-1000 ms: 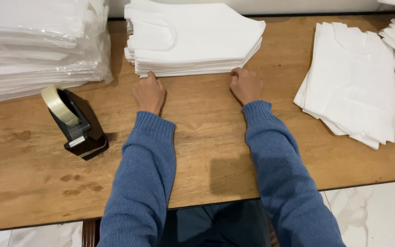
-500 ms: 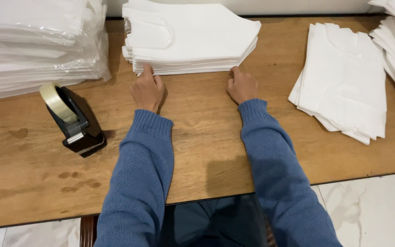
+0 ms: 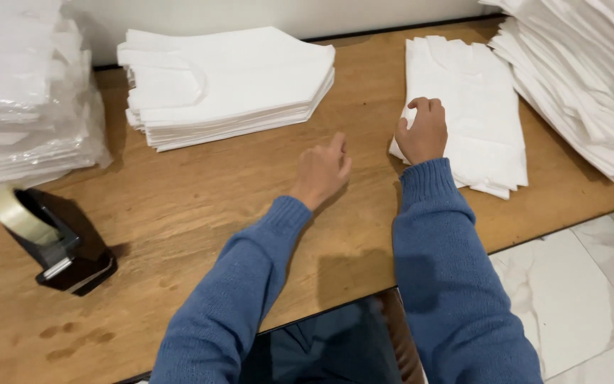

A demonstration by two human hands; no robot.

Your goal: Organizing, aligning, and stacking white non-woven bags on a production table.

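here, two hands over a wooden table (image 3: pixel 200 192) stacked with white bags.
head view: the right hand (image 3: pixel 422 132) lies with curled fingers on the left edge of a flat bag pile (image 3: pixel 474 107), gripping nothing that shows. the left hand (image 3: pixel 323 170) hangs loose and empty above bare wood, between that pile and the bigger stack (image 3: pixel 229 82) near the wall. a tape dispenser (image 3: pixel 55 242) sits far left, below wrapped bundles (image 3: pixel 23 107).
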